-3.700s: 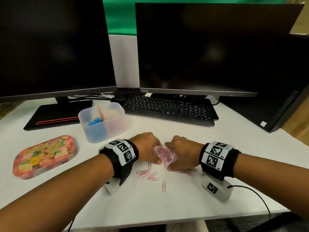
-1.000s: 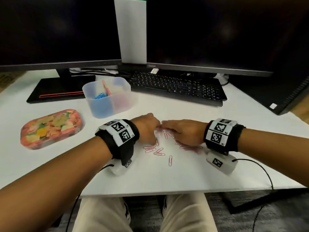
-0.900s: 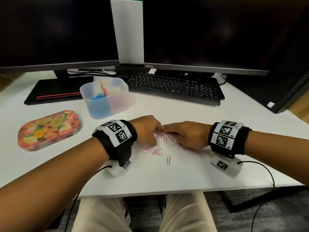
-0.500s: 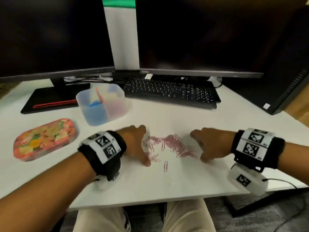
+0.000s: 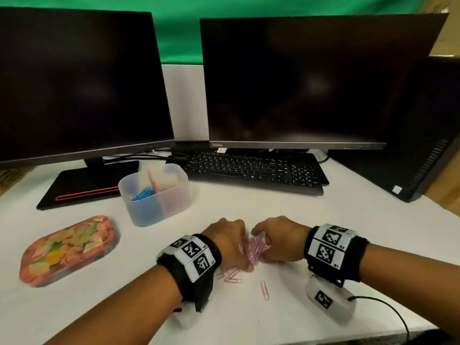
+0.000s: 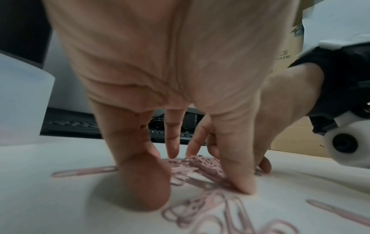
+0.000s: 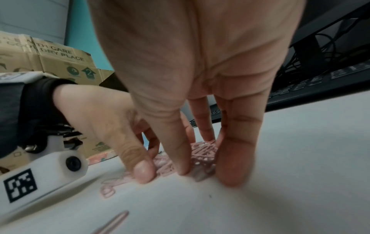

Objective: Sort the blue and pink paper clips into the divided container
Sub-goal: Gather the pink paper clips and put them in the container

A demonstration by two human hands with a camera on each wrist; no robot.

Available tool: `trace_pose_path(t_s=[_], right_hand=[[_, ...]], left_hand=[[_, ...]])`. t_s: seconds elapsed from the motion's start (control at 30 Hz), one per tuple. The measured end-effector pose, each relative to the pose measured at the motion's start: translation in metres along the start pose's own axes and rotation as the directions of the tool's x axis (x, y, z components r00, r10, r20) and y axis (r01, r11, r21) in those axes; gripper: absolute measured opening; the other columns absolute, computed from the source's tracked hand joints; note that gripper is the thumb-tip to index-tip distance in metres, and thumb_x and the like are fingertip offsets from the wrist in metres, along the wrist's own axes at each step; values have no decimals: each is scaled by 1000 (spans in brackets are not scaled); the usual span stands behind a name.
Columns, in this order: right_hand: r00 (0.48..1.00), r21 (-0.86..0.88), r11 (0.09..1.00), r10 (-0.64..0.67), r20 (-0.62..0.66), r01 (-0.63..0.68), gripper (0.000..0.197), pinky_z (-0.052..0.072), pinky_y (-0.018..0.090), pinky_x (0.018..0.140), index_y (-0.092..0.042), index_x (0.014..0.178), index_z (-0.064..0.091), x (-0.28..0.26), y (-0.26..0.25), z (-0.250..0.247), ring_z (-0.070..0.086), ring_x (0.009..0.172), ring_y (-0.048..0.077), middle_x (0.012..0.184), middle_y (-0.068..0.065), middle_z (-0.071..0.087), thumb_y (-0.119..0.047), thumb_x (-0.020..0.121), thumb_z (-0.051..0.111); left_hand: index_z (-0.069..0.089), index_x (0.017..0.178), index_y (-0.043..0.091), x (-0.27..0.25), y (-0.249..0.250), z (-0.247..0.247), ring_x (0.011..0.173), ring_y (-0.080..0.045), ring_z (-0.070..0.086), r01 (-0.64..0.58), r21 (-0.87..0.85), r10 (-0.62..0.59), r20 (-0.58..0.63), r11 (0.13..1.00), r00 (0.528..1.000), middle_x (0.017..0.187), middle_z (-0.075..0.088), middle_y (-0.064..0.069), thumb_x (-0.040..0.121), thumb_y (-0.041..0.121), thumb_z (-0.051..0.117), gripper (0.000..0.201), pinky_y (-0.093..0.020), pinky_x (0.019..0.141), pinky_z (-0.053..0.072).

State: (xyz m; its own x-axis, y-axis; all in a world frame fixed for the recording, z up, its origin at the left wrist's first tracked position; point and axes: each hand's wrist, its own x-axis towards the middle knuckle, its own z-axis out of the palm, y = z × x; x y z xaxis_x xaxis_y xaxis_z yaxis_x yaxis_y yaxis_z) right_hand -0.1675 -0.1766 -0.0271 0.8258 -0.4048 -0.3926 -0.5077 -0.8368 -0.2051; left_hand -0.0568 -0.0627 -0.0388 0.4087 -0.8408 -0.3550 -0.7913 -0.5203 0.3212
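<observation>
Pink clips point(image 5: 253, 248) sit heaped on the desk point(image 5: 298, 215) between both hands' point(image 5: 227, 241) point(image 5: 281, 239) spread, cupping grips; best squeeze low, lift together, tip into the container's point(image 5: 159, 210) right half.

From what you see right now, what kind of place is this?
Most likely an office desk or computer workstation: two dark monitors stand on a white desk, with a black keyboard in front and a computer tower on the right.
</observation>
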Motion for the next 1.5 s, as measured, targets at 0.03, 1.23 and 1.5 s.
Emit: trace_pose_path(t_s=[0.03, 1.23, 1.5], right_hand=[[1000, 11, 1000, -5, -18, 6, 54, 44, 24, 81, -24, 133, 53, 2, -1, 0, 56, 104, 17, 114, -2, 61, -31, 82, 68], [955, 348, 926, -42, -294, 148, 17, 59, 27, 56, -8, 80, 72, 48, -26, -45, 67, 50, 17, 65, 14, 72, -20, 90, 66], [920, 374, 894, -95, -379, 246, 28, 52, 19, 49, -11, 61, 62, 77, -76, -81, 66, 45, 10, 58, 8, 69, -16, 89, 66]], left_hand=[[57, 117, 28, 2, -1, -1, 93, -16, 56, -8, -25, 7, -34, 1000, 999, 113, 59, 3, 64, 44, 84, 62, -25, 75, 43], [75, 75, 18, 14, -99, -153, 61, -11, 69, 141, -219, -228, -449, 966, 864, 67, 72, -2, 80, 18, 78, 6, -19, 55, 53], [74, 104, 8, 28, -114, -142, 93, -27, 72, 252, -158, -292, -338, 955, 895, 96, 75, -11, 78, 16, 75, 27, -38, 85, 59]])
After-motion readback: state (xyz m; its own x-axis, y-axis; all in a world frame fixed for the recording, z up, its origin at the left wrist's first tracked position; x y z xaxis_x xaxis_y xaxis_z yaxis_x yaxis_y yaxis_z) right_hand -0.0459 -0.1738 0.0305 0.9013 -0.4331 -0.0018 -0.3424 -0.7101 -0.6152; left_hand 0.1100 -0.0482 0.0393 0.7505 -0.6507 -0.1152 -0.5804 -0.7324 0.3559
